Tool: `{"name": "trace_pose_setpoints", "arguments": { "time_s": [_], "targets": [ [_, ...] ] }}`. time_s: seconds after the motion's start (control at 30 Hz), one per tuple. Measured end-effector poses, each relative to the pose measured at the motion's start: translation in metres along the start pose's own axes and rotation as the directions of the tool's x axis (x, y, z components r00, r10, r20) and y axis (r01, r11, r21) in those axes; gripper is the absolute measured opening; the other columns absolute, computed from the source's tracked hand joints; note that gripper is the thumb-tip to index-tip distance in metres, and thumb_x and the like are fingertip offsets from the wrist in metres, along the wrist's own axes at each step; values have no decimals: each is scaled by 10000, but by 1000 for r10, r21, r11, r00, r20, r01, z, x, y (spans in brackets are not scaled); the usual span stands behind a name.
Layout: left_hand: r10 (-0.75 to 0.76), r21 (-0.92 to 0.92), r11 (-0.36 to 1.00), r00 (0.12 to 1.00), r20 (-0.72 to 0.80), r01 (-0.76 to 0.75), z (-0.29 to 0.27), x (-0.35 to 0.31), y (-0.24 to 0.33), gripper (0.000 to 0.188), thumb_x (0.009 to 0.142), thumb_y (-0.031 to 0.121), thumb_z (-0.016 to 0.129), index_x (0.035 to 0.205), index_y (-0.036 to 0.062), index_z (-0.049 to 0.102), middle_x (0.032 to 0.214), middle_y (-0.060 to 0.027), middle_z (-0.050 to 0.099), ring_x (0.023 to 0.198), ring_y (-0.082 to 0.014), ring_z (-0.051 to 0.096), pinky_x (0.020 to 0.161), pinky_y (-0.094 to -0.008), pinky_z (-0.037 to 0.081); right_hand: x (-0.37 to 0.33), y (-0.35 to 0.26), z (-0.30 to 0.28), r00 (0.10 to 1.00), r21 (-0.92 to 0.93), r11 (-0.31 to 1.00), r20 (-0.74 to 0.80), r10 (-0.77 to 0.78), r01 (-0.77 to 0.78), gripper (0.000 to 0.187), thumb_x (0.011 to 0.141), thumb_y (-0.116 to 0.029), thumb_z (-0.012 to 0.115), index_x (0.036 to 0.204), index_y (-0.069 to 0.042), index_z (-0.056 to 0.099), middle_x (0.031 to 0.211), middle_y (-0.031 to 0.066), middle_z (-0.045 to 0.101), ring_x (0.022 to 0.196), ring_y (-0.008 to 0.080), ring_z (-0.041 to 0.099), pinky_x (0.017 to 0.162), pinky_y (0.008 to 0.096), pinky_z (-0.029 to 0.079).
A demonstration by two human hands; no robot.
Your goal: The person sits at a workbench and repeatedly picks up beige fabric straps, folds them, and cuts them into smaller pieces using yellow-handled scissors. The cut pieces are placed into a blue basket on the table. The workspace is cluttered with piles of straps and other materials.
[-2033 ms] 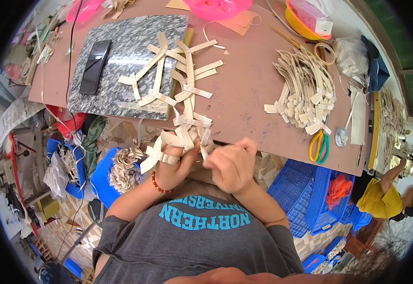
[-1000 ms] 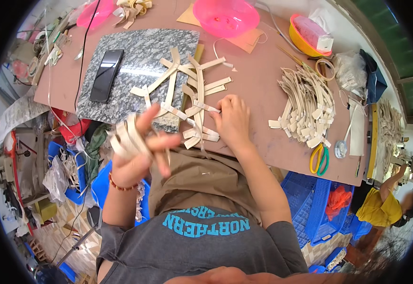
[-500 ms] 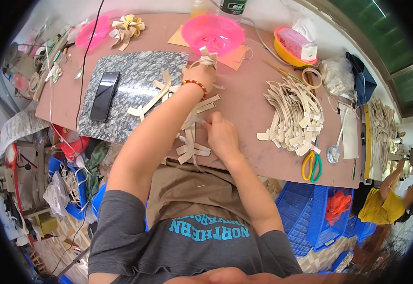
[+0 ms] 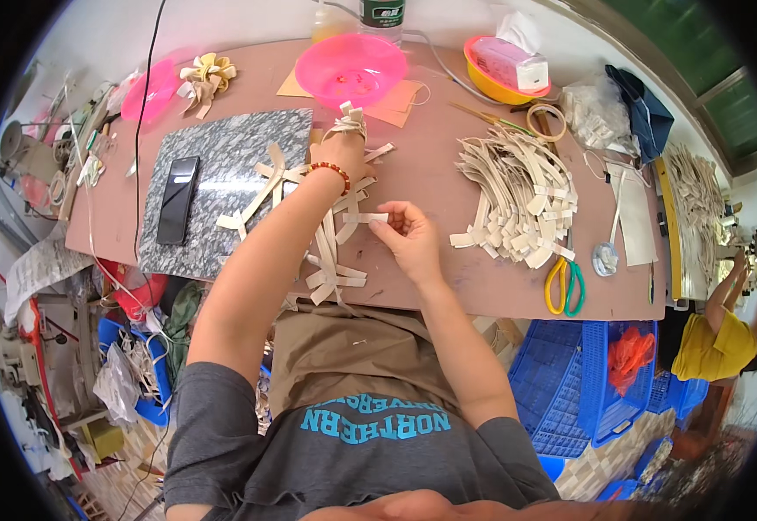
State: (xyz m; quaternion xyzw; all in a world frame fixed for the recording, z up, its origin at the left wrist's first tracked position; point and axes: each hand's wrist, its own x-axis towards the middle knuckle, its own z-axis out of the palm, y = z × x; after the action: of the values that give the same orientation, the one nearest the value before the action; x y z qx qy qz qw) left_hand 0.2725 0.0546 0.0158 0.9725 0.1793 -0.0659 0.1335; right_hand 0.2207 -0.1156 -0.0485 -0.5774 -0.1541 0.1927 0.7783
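My left hand point(image 4: 340, 153), with a beaded bracelet at the wrist, is closed around a bundle of cream fabric strips point(image 4: 348, 123). Looped ends stick out above the fist, and more lengths hang below it toward the table's front edge. Between thumb and fingertips, my right hand point(image 4: 409, 236) pinches the end of one pale strip point(image 4: 363, 219) from that bundle. Left of my left wrist, joined strips point(image 4: 276, 174) lie across a grey speckled stone slab point(image 4: 231, 139). A large pile of similar strips point(image 4: 522, 195) rests to the right of my right hand.
A phone point(image 4: 178, 200) lies on the slab. Behind my hands stand a pink bowl point(image 4: 352, 74) and a yellow basin point(image 4: 509, 87). Scissors point(image 4: 564, 286), a tape roll point(image 4: 546, 122) and a metal spoon-like tool point(image 4: 606, 256) lie rightward. Blue crates point(image 4: 552, 382) stand below; a co-worker point(image 4: 721, 347) is at right.
My right hand has turned and now pinches one strip's end, drawn out to the right of the bundle. My left hand keeps its hold. The whole view has shifted slightly.
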Motion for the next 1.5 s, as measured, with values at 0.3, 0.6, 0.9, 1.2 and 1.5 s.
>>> {"name": "trace_pose_setpoints", "arguments": {
  "time_s": [0.3, 0.6, 0.9, 1.2, 1.5],
  "targets": [
    [166, -724, 687, 983, 79, -58, -12, -12, -7, 328, 703, 150, 728, 947, 9, 560, 854, -91, 618, 658, -141, 564, 618, -281, 488, -12, -26, -17, 987, 678, 734, 141, -84, -34, 87, 931, -158, 508, 988, -101, 540, 896, 11, 590, 858, 154, 550, 927, 349, 415],
    [411, -900, -397, 912, 3, 182, 8, -162, -33, 248, 830, 217, 664, 961, 63, 520, 713, -1, 524, 523, -49, 443, 682, -298, 502, -55, -42, -39, 922, 442, 888, 381, -59, -126, 101, 939, -209, 502, 939, -108, 503, 736, 10, 491, 697, 151, 560, 839, 329, 416],
    [278, -970, -21, 933, 229, 244, 31, -229, -37, 156, 879, 177, 615, 918, 28, 633, 696, -6, 595, 545, -49, 464, 493, -187, 368, -81, -45, -8, 874, 91, 943, 412, 258, -321, 87, 899, -77, 549, 978, -47, 569, 776, 11, 542, 596, 47, 485, 532, 164, 411],
    [235, -948, -76, 930, 283, 308, 34, -232, -39, 136, 853, 172, 646, 867, 37, 652, 618, 43, 520, 517, -27, 408, 453, -185, 298, -94, -25, 9, 819, 418, 714, 400, 411, -562, 114, 833, -78, 651, 881, -55, 551, 805, 41, 604, 586, 64, 509, 518, 171, 422],
    [298, -940, -59, 905, 303, 335, 36, -235, -42, 83, 828, 125, 654, 813, 45, 639, 665, 40, 547, 568, -27, 449, 497, -183, 333, -83, -45, 4, 716, 172, 779, 547, 434, -603, 140, 789, -62, 697, 831, -57, 563, 717, 2, 584, 572, 45, 526, 499, 160, 416]
  ]
}}
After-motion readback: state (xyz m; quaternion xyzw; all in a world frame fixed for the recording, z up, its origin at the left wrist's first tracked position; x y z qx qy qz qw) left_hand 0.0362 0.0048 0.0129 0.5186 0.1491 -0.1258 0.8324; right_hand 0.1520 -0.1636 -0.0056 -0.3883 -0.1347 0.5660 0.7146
